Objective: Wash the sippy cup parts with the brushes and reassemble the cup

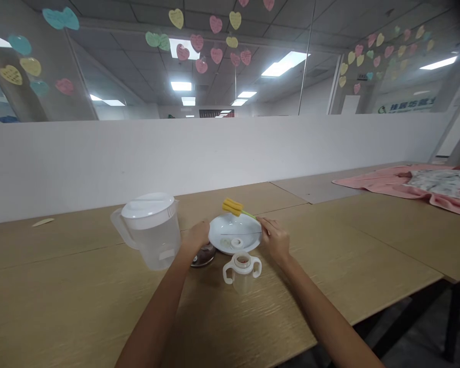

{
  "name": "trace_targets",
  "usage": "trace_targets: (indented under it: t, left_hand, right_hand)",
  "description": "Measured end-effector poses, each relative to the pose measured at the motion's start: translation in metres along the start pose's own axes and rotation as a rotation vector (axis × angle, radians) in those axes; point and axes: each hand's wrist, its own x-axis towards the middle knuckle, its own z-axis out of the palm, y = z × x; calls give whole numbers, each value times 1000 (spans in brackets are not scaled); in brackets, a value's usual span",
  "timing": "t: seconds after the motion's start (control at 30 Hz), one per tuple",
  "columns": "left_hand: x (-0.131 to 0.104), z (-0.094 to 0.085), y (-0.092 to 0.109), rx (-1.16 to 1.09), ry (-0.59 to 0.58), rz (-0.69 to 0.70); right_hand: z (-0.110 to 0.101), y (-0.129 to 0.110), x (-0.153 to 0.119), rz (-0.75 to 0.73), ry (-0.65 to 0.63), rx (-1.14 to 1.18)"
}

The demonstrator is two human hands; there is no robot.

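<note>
Okay, text first: sign (408, 106) behind the glass, right side, has Chinese characters, too blurred to read reliably. Label (167, 254) low on the pitcher (157, 240): illegible. Heart notes (215, 24) on the glass carry handwriting, also illegible; well over a dozen, pink, yellow, green, blue.

Counts on the tabletop (329, 245): one lidded pitcher, one white bowl (249, 240), one cup (243, 280) with two handles, one brush (233, 206), one dark round dish (204, 257), one pink cloth (391, 189). One white ring (236, 243) lies inside the bowl.

Brush: right hand (276, 239) pinches its green stem between thumb and fingertips. Yellow sponge head sits up and left of those fingers, over the bowl's far rim.

Left hand (198, 236) is at the bowl's left rim, fingers mostly hidden; can't tell how hard they press or whether they clamp it. Dark dish is partly under that wrist.

Layout: cup uncapped, upright, on the near-edge side of the bowl, between the forearms. Pitcher left of the left hand, handle toward the tabletop's left edge. Cloth at the tabletop's far right corner.
</note>
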Motion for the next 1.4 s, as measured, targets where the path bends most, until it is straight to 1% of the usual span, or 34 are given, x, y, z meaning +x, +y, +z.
trace_targets:
  t: [0.07, 0.17, 0.27, 0.37, 0.47, 0.53, 0.63, 0.73, 0.8, 0.87, 1.03, 1.17, 1.23, 1.3, 1.33, 1.4]
  left_hand:
    - [2, 4, -3, 15, 6, 18]
    - [2, 5, -10, 45, 22, 8]
    - [1, 0, -18, 64, 45, -10]
    - [-1, -9, -17, 61, 71, -19]
    - [-2, -17, -3, 29, 116, -4]
    - [-3, -17, 12, -16, 123, 38]
    - [-5, -6, 32, -104, 68, 114]
    - [-5, 7, 40, -199, 23, 139]
    - [-4, 9, 39, -281, 17, 147]
    - [-2, 4, 34, -383, 29, 157]
    - [2, -21, 25, -685, 138, 158]
    - [-3, -36, 23, -908, 218, 123]
    - [-7, -42, 24, -1114, 245, 85]
    - [-11, -47, 27, -1337, 250, 34]
    - [-13, -49, 29, -1413, 249, 12]
    - [-15, -52, 32, -1471, 248, -10]
  right_hand:
    - [0, -1, 0, -2, -3, 4]
    - [0, -2, 0, 8, -6, 3]
    - [1, -1, 0, 20, -8, -1]
    - [1, -1, 0, 29, -13, -1]
    - [2, -1, 0, 49, 0, 6]
    - [2, -2, 1, 75, 19, 17]
    - [2, -2, 0, 118, 42, 25]
    - [2, -2, 0, 138, 47, 28]
    - [3, -2, 1, 148, 52, 25]
    - [3, -3, 1, 163, 61, 17]
    - [1, -7, 3, 204, 79, 43]
    - [-2, -11, 3, 234, 77, 124]
    - [-3, -13, 3, 208, 41, 173]
    - [-2, -15, 2, 152, -22, 206]
    - [-1, -15, 2, 132, -50, 203]
    - [1, -15, 1, 143, -72, 157]
